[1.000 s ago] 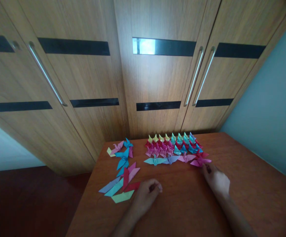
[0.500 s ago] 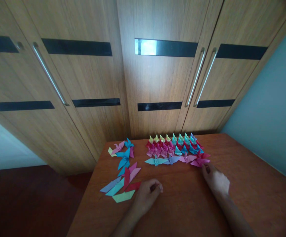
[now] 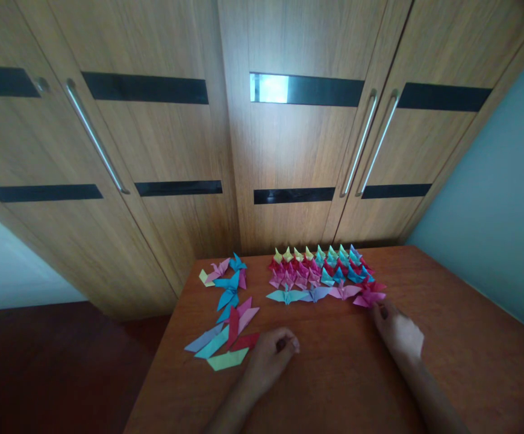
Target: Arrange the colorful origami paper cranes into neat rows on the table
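Observation:
At the right end of the front row lies a magenta paper crane (image 3: pixel 369 297), its right wing tip at the pinched fingers of my right hand (image 3: pixel 397 331). To its left, in the same row, are a pink crane (image 3: pixel 344 290), a lavender crane (image 3: pixel 316 293) and a pale turquoise crane (image 3: pixel 286 295), wings spread. My left hand (image 3: pixel 271 357) rests on the table with fingers curled together and nothing visible in them. Beside it lie a red folded paper piece (image 3: pixel 244 342), partly covered by the hand, and a light green one (image 3: pixel 228 360).
Behind the front row, several tight rows of colored cranes (image 3: pixel 296 265) stand near the table's back edge. A loose group with blue cranes (image 3: pixel 229 283) and flat folded pieces (image 3: pixel 212 342) lies on the left of the brown table (image 3: pixel 325 386). A wooden wardrobe (image 3: pixel 289 150) rises behind.
The magenta crane has shifted and turned slightly, its left wing tip moving right, with my right hand at its other wing. My left hand stays in place. The whole view has shifted a little.

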Demonstrator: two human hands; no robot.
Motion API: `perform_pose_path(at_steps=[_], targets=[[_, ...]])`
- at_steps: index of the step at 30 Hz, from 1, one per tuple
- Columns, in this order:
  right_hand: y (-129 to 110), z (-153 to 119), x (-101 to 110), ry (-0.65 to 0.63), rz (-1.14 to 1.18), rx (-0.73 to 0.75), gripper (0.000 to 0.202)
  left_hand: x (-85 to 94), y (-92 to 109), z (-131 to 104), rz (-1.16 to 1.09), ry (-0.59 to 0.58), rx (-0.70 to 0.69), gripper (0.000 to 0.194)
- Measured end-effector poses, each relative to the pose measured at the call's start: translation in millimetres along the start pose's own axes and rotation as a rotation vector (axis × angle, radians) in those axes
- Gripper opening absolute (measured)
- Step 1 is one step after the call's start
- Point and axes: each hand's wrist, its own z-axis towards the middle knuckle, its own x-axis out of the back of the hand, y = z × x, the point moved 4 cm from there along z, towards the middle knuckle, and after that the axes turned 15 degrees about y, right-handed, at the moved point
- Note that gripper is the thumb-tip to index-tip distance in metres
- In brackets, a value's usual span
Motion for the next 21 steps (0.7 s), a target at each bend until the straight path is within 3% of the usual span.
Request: perform_pose_path(at_steps=[9, 16, 21], targets=[[-4.6, -1.3, 7.8, -0.033, 0.013, -0.057, 0.050, 0.1, -1.7, -0.5, 0.017, -0.003, 0.000, 0.020], [-2.4, -4.0, 13.2, 0.024, 0.053, -0.071, 0.044, 1.7, 2.5, -1.4, 0.032, 0.000, -0.002, 0.019], [-28.8, -19.4, 24.7, 0.084, 0.249, -0.007, 0.034, 9.5, 5.5, 3.2, 0.051, 0.041, -0.033, 0.020]])
